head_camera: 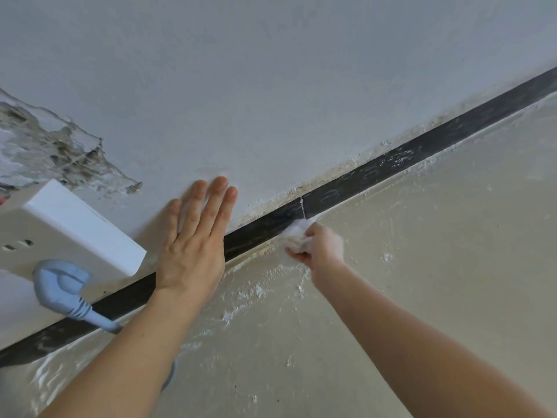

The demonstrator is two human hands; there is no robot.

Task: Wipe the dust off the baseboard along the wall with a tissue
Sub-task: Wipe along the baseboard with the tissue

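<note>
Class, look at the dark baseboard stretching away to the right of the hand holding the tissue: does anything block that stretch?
Nothing visible does. The right hand presses the tissue onto the baseboard, and rightward only dust streaks lie on it. The left hand rests flat on the wall, on the other side.

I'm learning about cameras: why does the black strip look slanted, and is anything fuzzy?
Head view: the wide lens and tilted head slant the baseboard; the right hand and tissue look soft, likely motion blur; the left hand on the wall is sharp; light is soft.
</note>
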